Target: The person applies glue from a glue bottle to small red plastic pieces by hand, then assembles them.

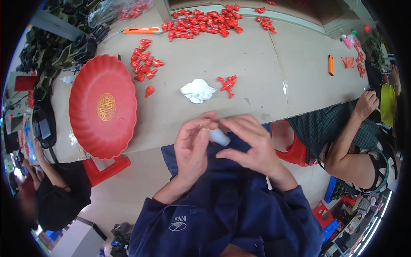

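Observation:
Just off the table's near edge, my left hand [192,143] is closed, thumb and fingers pinching a small pale bluish-white rounded piece [219,137]. A yellowish bit shows at its upper end; I cannot make out its kind. My right hand [252,145] curves around its other side, thumb and fingers apart; whether a fingertip touches the piece is unclear. Beyond both hands lie a crumpled white tissue [198,91] and a small cluster of red figure-like parts [227,85].
A large red scalloped tray [81,103] stands at left. Small red parts lie in a group [143,62] beside it and a heap [203,23] at the back. Orange cutters [142,30] rest on the table [252,55]. Co-workers sit left and right, one arm [349,128] near the table.

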`<act>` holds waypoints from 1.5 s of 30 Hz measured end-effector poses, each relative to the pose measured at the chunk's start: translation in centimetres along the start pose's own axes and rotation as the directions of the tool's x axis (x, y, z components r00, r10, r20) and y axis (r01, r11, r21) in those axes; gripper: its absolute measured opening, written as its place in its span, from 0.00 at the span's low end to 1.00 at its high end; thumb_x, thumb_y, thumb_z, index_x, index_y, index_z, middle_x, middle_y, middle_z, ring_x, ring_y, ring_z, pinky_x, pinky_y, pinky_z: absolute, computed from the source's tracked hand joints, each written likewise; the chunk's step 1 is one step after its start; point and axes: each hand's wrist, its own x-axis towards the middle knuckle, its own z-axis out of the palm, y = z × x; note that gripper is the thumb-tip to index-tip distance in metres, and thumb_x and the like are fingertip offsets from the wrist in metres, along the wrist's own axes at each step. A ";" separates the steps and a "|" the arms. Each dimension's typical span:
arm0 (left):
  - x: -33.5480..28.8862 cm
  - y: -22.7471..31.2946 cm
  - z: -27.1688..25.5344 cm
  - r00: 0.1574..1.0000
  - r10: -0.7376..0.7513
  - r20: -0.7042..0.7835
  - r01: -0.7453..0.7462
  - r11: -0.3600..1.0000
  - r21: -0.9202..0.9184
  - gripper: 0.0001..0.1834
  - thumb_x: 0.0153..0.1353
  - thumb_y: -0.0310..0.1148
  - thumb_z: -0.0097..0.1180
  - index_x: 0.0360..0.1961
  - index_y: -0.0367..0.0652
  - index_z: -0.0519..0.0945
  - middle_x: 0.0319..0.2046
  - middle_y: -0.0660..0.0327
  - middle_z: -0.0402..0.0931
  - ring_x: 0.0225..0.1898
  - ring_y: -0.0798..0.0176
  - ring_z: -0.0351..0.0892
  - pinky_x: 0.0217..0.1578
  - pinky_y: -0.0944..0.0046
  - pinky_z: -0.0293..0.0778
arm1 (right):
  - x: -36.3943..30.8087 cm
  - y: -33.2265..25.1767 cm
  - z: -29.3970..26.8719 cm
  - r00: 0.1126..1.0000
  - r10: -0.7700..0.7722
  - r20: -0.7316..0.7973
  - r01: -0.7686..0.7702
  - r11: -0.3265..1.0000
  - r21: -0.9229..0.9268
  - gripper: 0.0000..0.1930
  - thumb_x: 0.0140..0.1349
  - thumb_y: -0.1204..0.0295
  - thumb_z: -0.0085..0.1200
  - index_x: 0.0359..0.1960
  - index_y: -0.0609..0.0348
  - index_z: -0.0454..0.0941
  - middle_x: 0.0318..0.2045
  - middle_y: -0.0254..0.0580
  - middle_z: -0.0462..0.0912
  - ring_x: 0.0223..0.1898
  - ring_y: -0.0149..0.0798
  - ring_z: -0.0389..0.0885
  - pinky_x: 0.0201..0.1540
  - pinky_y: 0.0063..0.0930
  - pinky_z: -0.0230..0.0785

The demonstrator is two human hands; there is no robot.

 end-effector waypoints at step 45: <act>4.4 0.4 -0.3 0.942 -0.200 0.270 0.121 0.951 0.283 0.23 0.52 0.16 0.55 0.51 0.32 0.68 0.37 0.59 0.72 0.40 0.67 0.76 0.42 0.71 0.74 | 1.6 3.8 0.1 0.911 0.407 -0.061 -0.250 0.664 0.705 0.15 0.55 0.74 0.57 0.43 0.64 0.69 0.28 0.33 0.76 0.27 0.21 0.72 0.28 0.15 0.67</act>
